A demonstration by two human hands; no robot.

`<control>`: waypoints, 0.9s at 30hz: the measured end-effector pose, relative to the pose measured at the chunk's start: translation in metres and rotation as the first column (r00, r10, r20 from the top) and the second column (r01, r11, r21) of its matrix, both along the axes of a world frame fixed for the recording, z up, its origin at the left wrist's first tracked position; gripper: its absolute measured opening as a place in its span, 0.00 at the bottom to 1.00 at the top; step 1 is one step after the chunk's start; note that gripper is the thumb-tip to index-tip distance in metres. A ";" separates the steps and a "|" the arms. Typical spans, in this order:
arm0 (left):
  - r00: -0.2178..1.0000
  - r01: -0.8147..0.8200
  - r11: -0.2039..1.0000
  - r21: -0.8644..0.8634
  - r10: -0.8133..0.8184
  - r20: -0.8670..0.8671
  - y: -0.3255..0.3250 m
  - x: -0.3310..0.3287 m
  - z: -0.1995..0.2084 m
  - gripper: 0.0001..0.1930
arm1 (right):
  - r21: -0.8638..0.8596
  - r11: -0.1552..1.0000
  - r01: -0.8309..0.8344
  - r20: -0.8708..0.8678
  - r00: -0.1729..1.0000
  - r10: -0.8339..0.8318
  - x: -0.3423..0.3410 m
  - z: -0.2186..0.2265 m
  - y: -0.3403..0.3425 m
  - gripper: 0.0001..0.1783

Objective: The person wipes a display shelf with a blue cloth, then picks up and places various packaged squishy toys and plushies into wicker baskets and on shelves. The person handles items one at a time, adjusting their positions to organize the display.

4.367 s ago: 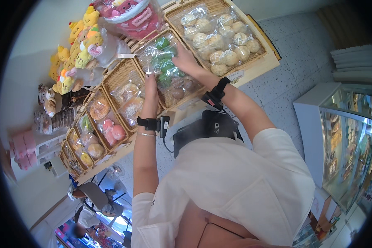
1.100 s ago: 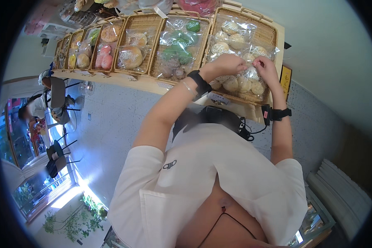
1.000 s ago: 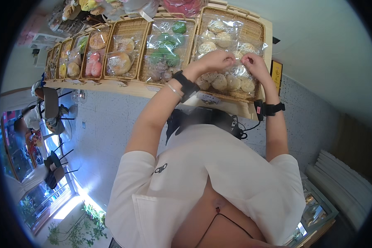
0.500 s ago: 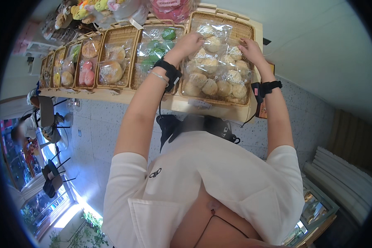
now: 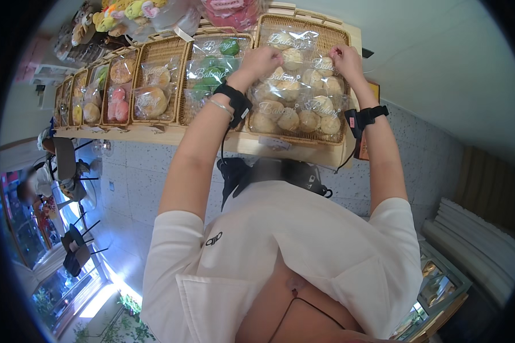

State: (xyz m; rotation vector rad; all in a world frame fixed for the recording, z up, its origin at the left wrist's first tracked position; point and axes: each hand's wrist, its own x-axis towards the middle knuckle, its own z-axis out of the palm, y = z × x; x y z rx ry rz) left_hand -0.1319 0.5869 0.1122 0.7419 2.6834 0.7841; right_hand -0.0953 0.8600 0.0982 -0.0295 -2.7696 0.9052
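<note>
Clear plastic bags of round pale buns (image 5: 288, 88) lie in rows in a large wicker basket (image 5: 331, 35) before me. My left hand (image 5: 261, 62) is over the basket's left side, its fingertips curled together by the upper bags. What they pinch, if anything, is too small to make out. Over the right side, my right hand (image 5: 347, 60) has finger and thumb closed at the upper edge of a bag of buns (image 5: 324, 67). Both wrists carry black strapped devices with cables.
Left of the basket, a tray of green buns (image 5: 215, 73) and several smaller bread trays (image 5: 150, 103) line a wooden table (image 5: 217, 135). Plush toys (image 5: 120, 17) stand behind. Chairs (image 5: 68, 157) and a seated person (image 5: 35, 182) are farther left.
My right hand's fingers, apart before, have drawn together near the bag's top edge. My left hand stays nearly in place. The whole view has shifted slightly.
</note>
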 end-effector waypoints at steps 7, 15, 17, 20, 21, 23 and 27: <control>0.999 -0.021 1.000 0.023 0.022 -0.043 0.002 0.007 0.002 0.12 | -0.145 0.986 -0.084 0.033 0.995 0.090 -0.008 -0.014 0.003 0.04; 0.999 -0.035 0.999 0.028 0.036 -0.037 0.001 0.011 0.003 0.12 | 0.009 0.998 -0.055 -0.054 0.997 0.056 -0.015 -0.011 0.003 0.11; 0.999 -0.035 0.999 0.037 0.037 -0.037 0.001 0.011 0.002 0.12 | 0.057 0.998 -0.021 -0.051 0.998 0.024 -0.024 -0.009 0.001 0.13; 0.998 -0.036 0.998 0.044 0.038 -0.047 0.001 0.012 0.002 0.12 | 0.084 0.995 -0.053 0.118 0.992 0.043 -0.049 -0.016 -0.001 0.15; 0.998 -0.030 0.998 0.047 0.033 -0.054 0.002 0.012 0.004 0.12 | 0.056 0.996 -0.070 0.212 0.976 0.057 -0.058 -0.026 0.000 0.15; 0.998 -0.036 0.998 0.056 0.039 -0.058 0.000 0.014 0.004 0.12 | -0.128 0.991 -0.024 0.400 0.914 0.073 -0.067 -0.030 -0.009 0.15; 0.994 -0.013 0.997 0.070 0.020 -0.110 0.004 0.012 0.002 0.12 | -0.345 0.936 0.066 0.361 0.930 0.068 -0.093 -0.076 0.004 0.11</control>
